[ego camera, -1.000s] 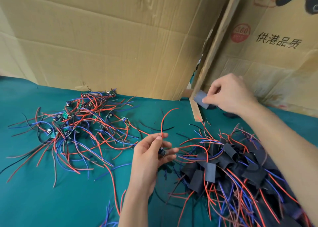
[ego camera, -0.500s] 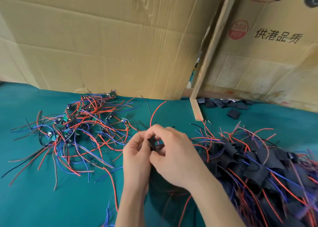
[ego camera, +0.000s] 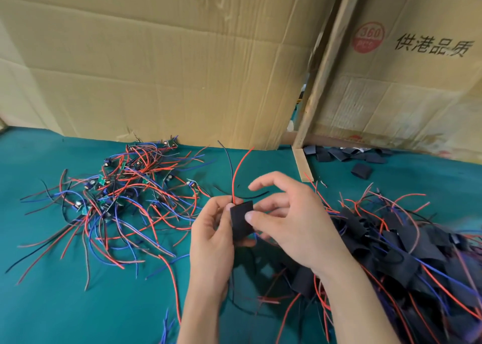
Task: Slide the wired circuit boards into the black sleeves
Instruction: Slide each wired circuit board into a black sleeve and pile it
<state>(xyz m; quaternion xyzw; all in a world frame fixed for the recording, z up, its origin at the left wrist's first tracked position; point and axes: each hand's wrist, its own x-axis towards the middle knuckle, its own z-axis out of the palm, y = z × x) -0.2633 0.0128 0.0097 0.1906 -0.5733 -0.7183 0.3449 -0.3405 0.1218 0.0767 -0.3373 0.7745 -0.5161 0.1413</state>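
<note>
Both hands meet over the green cloth (ego camera: pixel 65 304), between two heaps. The left hand (ego camera: pixel 212 236) curls round the lower part of a black sleeve (ego camera: pixel 242 220), thumb on its near face. The right hand (ego camera: pixel 289 221) pinches the sleeve's right edge with the thumb; its index finger is lifted and bent above, touching nothing. A red wire (ego camera: pixel 238 171) and a thin black wire (ego camera: pixel 229 163) rise from the sleeve's top edge, so the board itself sits hidden inside or behind the sleeve; how far in, I cannot tell.

Left of the hands: a tangle of bare wired boards (ego camera: pixel 117 195), red, blue and black leads splayed outward, nearest tips close to the left hand. Right of the hands: a heap of sleeved boards (ego camera: pixel 391 244), dark and dense, touching the right forearm and running off the frame's right edge. Open cloth lies at lower left and in a strip between the hands and the back wall.

Back edge: upright cardboard sheets (ego camera: pixel 156 70) close off the bench, with a wooden slat (ego camera: pixel 323 70) leaning in the gap between them. Loose empty sleeves (ego camera: pixel 344 156) lie at its foot, one more (ego camera: pixel 361 171) apart from them.
</note>
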